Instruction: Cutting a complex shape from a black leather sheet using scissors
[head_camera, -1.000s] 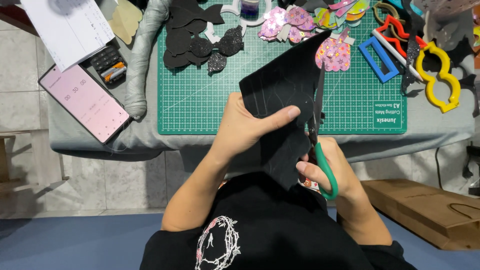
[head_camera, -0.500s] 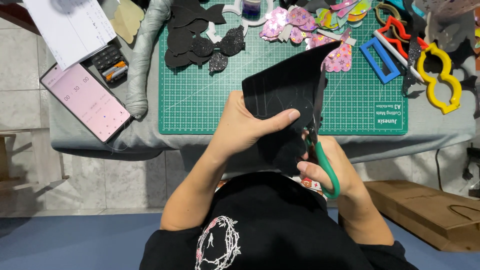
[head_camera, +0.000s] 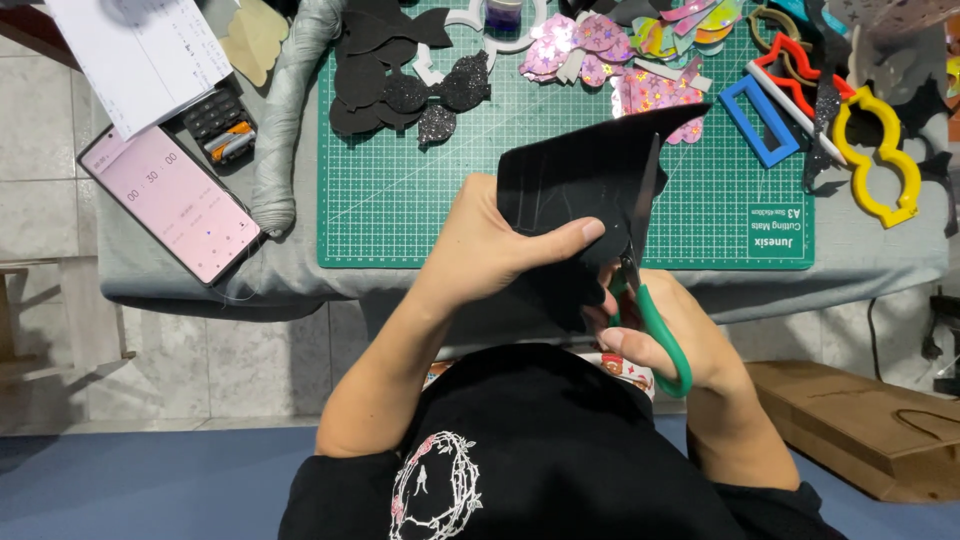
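Left hand (head_camera: 490, 250) pinches floppy black foam sheet (head_camera: 585, 195) above green gridded cutting mat (head_camera: 400, 200); right hand (head_camera: 665, 335) clamps green-handled scissors (head_camera: 645, 290) into its edge. Risk: sheet sags, cut wanders toward the thumb

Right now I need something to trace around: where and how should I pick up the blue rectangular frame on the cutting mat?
Probably pinch one long bar of the blue rectangular frame from above, a finger through its open middle. It lies flat and tilted on the green cutting mat. Its left bar looks freest; a white pen lies close on its right.
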